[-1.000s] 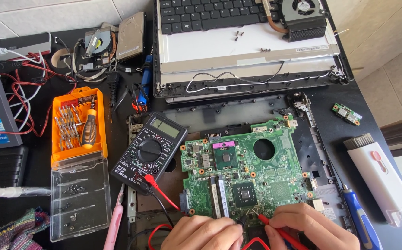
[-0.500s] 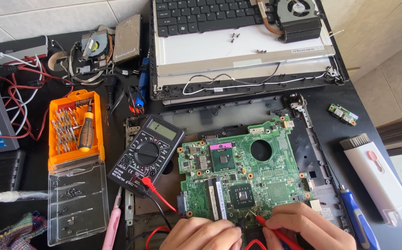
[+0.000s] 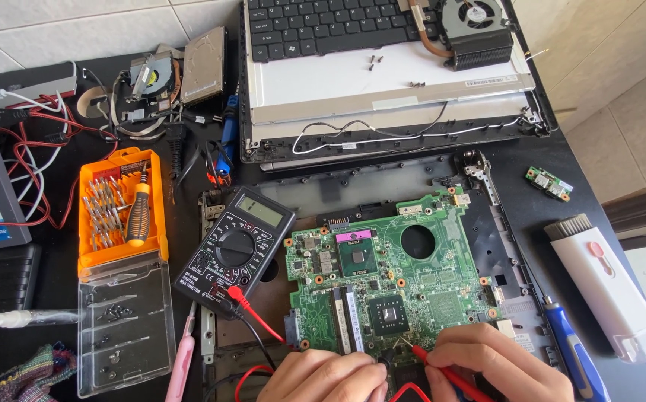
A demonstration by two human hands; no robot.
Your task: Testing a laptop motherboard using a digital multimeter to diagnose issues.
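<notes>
A green laptop motherboard (image 3: 397, 275) lies in a black laptop base (image 3: 501, 246) on the dark table. My right hand (image 3: 498, 365) pinches a red multimeter probe (image 3: 442, 372), its tip touching the board's lower edge. My left hand (image 3: 323, 376) rests beside it at the board's bottom edge; its fingers curl over a black probe that is mostly hidden. A black digital multimeter (image 3: 235, 249) lies left of the board, with red and black leads (image 3: 259, 320) running toward my hands.
An orange screwdriver bit case (image 3: 118, 216) with its clear lid open lies at left. A detached keyboard and screen panel (image 3: 382, 67), cooling fan (image 3: 479, 30), hard drive (image 3: 204, 67), white cleaning brush (image 3: 606, 290), blue screwdriver (image 3: 572, 357) and pink tool (image 3: 181, 365) surround the board.
The view has shifted slightly, so everything sits a little lower and to the right. Both hands stay at the board's lower edge with the probes.
</notes>
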